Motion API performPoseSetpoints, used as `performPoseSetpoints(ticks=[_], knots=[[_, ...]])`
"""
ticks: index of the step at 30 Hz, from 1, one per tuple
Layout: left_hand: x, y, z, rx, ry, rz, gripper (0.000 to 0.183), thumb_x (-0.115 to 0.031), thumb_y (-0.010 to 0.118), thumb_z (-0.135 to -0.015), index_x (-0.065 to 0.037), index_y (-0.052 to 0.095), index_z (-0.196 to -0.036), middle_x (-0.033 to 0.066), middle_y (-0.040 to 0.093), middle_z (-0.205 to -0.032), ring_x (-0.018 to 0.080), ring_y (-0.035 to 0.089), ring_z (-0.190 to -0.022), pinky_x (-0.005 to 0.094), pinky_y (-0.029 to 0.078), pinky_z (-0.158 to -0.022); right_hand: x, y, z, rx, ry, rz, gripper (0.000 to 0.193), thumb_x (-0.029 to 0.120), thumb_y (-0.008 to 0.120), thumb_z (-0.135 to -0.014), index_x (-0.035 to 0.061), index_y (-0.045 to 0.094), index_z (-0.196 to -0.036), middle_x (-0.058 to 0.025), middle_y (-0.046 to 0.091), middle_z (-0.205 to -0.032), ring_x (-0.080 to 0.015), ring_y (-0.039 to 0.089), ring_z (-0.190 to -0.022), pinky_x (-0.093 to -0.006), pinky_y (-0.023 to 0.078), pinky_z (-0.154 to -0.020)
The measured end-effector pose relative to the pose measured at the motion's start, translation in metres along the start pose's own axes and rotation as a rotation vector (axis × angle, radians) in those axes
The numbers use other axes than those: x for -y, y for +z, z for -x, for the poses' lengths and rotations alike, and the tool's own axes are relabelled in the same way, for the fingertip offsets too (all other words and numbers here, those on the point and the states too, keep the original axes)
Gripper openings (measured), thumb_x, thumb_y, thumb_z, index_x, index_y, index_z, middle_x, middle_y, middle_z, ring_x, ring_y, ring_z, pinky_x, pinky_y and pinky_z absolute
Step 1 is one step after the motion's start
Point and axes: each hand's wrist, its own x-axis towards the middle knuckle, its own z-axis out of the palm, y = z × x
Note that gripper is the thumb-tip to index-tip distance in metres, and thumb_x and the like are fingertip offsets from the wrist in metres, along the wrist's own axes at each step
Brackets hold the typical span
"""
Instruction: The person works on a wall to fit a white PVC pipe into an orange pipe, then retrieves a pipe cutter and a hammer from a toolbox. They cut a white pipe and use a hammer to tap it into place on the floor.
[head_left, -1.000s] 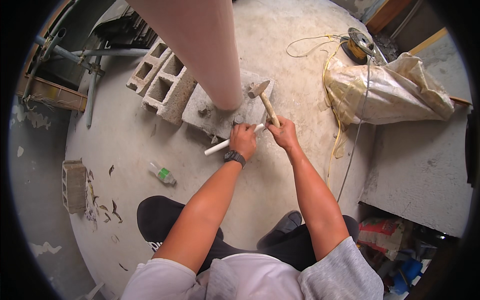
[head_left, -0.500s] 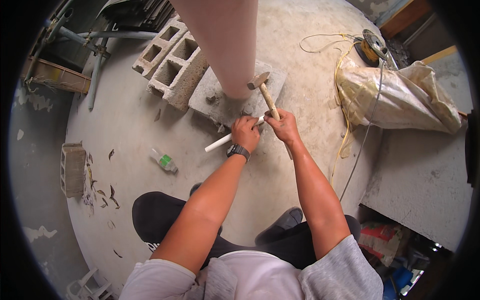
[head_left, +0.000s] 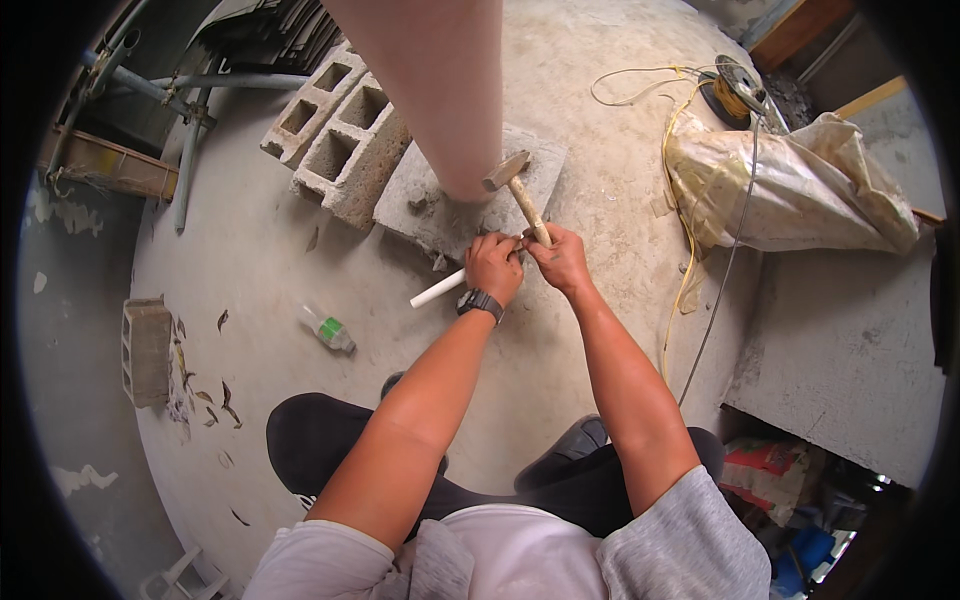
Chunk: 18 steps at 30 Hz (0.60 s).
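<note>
My left hand (head_left: 494,268) is closed around a white plastic pipe (head_left: 438,289), whose near end sticks out to the left of the wrist. In my right hand (head_left: 560,260) is a hammer (head_left: 527,207) with a wooden handle, its metal head pointing up and away beside the round column. The two hands are close together, and the far end of the pipe is hidden behind the fingers. Just beyond them a concrete slab (head_left: 408,194) lies at the foot of the column (head_left: 455,110).
Hollow concrete blocks (head_left: 345,150) stand left of the slab; another block (head_left: 147,350) is by the left wall. A plastic bottle (head_left: 330,328) lies on the floor. At right are a wire spool (head_left: 738,92), loose cables and a dirty white sack (head_left: 790,185). Metal pipes (head_left: 190,130) stand at far left.
The hammer head has tilted slightly to the left and down. Both hands stay close together on the pipe and hammer, and the view has shifted a little.
</note>
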Motion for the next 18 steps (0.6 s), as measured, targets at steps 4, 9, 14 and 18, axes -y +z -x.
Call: performPoseSetpoints(ticks=[4, 9, 14, 18], knots=[[-0.001, 0.0, 0.0, -0.015, 0.018, 0.015, 0.023, -0.01, 0.07, -0.081, -0.013, 0.078, -0.102, 0.0026, 0.07, -0.105, 0.0279, 0.063, -0.103, 0.044, 0.048, -0.094, 0.001, 0.002, 0.001, -0.015, -0.022, 0.013, 0.016, 0.01, 0.073, -0.085, 0.0011, 0.075, -0.098, -0.0094, 0.074, -0.085, -0.0141, 0.066, -0.078, -0.0311, 0.053, -0.075], [-0.002, 0.006, -0.004, -0.058, 0.067, 0.103, 0.017, -0.007, 0.07, -0.083, -0.009, 0.075, -0.099, 0.0078, 0.07, -0.105, 0.032, 0.063, -0.101, 0.0446, 0.05, -0.092, 0.002, -0.001, 0.0, -0.011, -0.007, 0.043, 0.014, 0.006, 0.075, -0.086, -0.0006, 0.074, -0.099, -0.0073, 0.075, -0.088, -0.012, 0.066, -0.082, -0.0288, 0.053, -0.077], [-0.002, 0.007, -0.005, -0.08, 0.105, 0.181, 0.017, -0.002, 0.068, -0.084, -0.007, 0.073, -0.1, 0.0105, 0.07, -0.104, 0.0337, 0.063, -0.1, 0.0441, 0.051, -0.091, 0.004, 0.0, 0.001, -0.005, 0.031, -0.011, 0.014, 0.004, 0.075, -0.085, -0.0006, 0.075, -0.098, -0.0069, 0.074, -0.085, -0.0117, 0.065, -0.08, -0.0292, 0.053, -0.075], [0.002, 0.01, -0.006, -0.087, 0.127, 0.177, 0.015, -0.003, 0.069, -0.085, -0.006, 0.073, -0.099, 0.011, 0.071, -0.102, 0.0339, 0.063, -0.099, 0.0435, 0.051, -0.09, -0.009, -0.002, -0.003, 0.001, -0.021, -0.042, 0.02, 0.013, 0.075, -0.082, 0.0023, 0.076, -0.099, -0.0099, 0.073, -0.082, -0.015, 0.065, -0.076, -0.0334, 0.053, -0.074]])
